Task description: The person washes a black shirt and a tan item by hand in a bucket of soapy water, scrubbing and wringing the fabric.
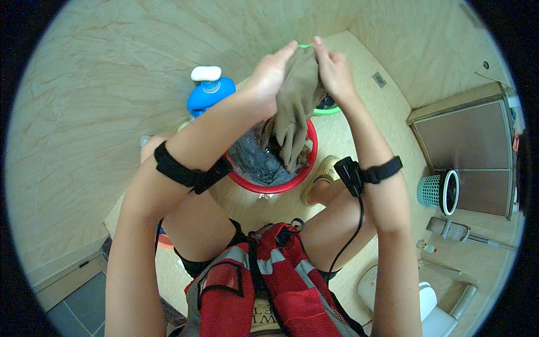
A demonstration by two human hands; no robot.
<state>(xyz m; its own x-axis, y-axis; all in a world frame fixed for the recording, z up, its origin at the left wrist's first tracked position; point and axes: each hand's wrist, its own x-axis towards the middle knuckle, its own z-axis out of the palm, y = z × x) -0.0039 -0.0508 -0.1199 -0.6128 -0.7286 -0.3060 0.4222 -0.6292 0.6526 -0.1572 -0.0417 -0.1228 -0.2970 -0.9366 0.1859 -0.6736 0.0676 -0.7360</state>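
Both hands hold up a wet-looking olive-brown cloth garment (297, 92). My left hand (269, 76) grips its upper left side, and my right hand (334, 69) grips the upper right edge. The garment hangs down over a red plastic basin (273, 189), its lower end among the laundry inside. Dark grey-blue wet fabric (261, 162) lies in that basin with some water. Behind the garment, a green basin (328, 111) is partly hidden and holds dark fabric. A blue pump bottle (210, 94) with a white top stands by the wall, left of my left hand.
A floor drain (379, 79) lies near the far right wall. On the right are a teal perforated waste bin (430, 191), a toilet brush or mop head (448, 229), a small bottle (427, 246) and a white toilet (427, 299). A reddish container edge (165, 241) shows beside my left thigh.
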